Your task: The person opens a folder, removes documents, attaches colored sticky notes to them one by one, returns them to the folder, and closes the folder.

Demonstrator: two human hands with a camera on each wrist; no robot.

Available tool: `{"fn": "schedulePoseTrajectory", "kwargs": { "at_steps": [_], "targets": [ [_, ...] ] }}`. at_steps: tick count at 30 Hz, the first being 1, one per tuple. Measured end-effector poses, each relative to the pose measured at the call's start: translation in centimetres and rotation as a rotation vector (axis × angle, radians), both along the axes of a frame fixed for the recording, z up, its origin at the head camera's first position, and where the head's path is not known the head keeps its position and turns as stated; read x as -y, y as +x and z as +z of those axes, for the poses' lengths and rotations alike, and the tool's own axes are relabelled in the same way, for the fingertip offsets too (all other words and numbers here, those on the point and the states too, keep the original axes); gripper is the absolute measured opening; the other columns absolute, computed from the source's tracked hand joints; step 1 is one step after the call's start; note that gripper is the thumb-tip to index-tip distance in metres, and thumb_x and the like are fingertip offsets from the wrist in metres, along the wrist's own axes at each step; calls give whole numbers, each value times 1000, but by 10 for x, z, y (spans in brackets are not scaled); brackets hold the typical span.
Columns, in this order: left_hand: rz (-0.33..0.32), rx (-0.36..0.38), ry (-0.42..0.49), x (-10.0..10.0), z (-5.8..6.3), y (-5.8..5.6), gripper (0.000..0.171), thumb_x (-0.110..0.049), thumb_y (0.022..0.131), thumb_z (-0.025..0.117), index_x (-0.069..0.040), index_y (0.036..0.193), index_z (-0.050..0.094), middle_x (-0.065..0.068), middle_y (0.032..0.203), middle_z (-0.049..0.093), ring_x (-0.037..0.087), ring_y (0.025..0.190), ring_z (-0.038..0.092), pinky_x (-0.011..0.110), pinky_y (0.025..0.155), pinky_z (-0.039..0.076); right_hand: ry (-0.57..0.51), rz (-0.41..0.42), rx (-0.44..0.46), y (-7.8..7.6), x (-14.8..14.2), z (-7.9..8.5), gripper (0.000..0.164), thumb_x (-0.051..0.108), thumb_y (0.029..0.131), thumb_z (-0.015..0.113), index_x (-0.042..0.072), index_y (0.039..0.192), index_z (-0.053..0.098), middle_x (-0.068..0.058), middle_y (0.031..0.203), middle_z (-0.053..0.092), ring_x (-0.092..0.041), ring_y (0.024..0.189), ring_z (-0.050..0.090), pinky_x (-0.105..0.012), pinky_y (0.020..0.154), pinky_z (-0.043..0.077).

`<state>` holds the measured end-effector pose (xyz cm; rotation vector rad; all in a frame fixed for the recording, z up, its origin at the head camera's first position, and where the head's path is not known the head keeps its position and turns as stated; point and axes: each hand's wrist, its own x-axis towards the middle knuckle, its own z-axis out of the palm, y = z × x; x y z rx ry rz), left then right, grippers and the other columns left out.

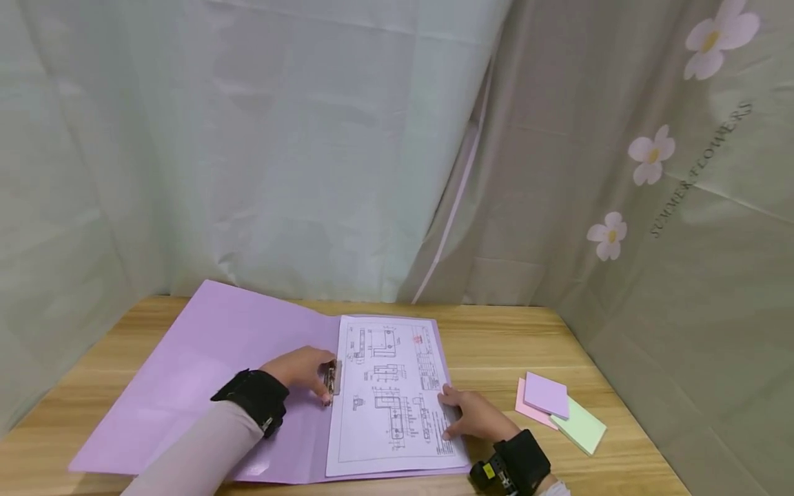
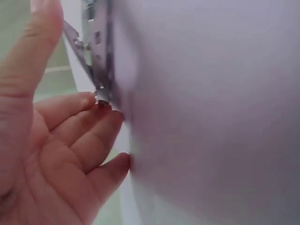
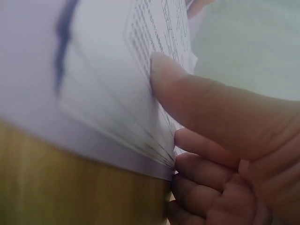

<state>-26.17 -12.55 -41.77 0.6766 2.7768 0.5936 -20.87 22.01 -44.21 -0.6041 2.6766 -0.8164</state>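
While the papers (image 1: 387,386) lie on the right half of the folder (image 1: 205,365), the right grip (image 1: 480,417) pinches their outer edge and the left grip (image 1: 300,368) holds the clip (image 1: 338,377) near the folder's crease. A sudden snap could nip a fingertip; uneven tugging could skew the papers.

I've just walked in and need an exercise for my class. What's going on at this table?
A person is working at an open purple folder on the wooden table. Their left hand grips the metal clip, while their right hand holds the right edge of the printed drawings. Whether the clip holds the sheets isn't clear. Coloured paper pads lie to the right.
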Motion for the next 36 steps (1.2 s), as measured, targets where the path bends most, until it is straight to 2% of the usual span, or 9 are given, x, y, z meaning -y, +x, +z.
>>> {"fn": "schedulePoseTrajectory", "kwargs": {
  "at_steps": [4,8,14,20,24,27,32,36],
  "targets": [
    [-19,49,2,5,10,1,65,-22,60,79,2,115,56,14,107,61,30,102,53,45,92,39,6,2,-1,0,1,0,71,20,64,78,-4,124,48,-19,136,39,-36,126,35,-45,98,35],
    [-23,60,17,7,17,-2,67,-24,65,76,8,119,52,23,118,55,39,113,47,50,96,35,1,-12,11,-1,1,0,72,20,64,78,-3,125,48,-19,137,39,-36,127,34,-45,98,34],
    [-63,27,152,11,18,-7,52,-21,72,72,8,112,57,23,115,58,36,110,51,47,92,40,-5,-19,7,-2,0,0,72,20,63,78,-3,124,48,-19,137,39,-36,126,35,-46,98,34],
    [-37,-39,243,12,23,-7,34,-16,77,67,5,105,63,17,103,65,28,100,59,38,82,48,-5,-17,1,-2,-1,-2,72,21,63,78,-2,125,48,-18,137,39,-35,126,35,-46,98,34],
    [5,-88,295,8,26,-4,18,-8,77,66,3,90,69,12,86,69,15,78,60,25,65,48,-6,-18,3,-2,-1,-2,73,21,63,78,-2,125,48,-17,137,39,-35,127,35,-46,98,34],
    [82,-161,303,4,26,-3,9,-5,77,65,2,80,70,7,75,68,8,67,53,22,57,43,-13,-13,8,-1,-2,-2,72,20,63,78,-2,125,48,-18,137,39,-36,127,34,-46,98,34],
    [231,-306,281,-4,24,-5,5,-2,77,64,-1,72,67,2,67,62,11,60,48,24,54,40,-22,-13,13,-1,-2,-2,72,20,63,78,-2,125,48,-18,137,38,-36,127,34,-46,98,34],
    [320,-393,268,-10,18,-9,5,-1,77,64,-1,72,65,6,67,62,15,62,52,29,57,45,-27,-14,17,-2,-3,-3,72,21,64,78,-1,125,48,-17,137,38,-35,127,34,-45,98,34]
  ]
}}
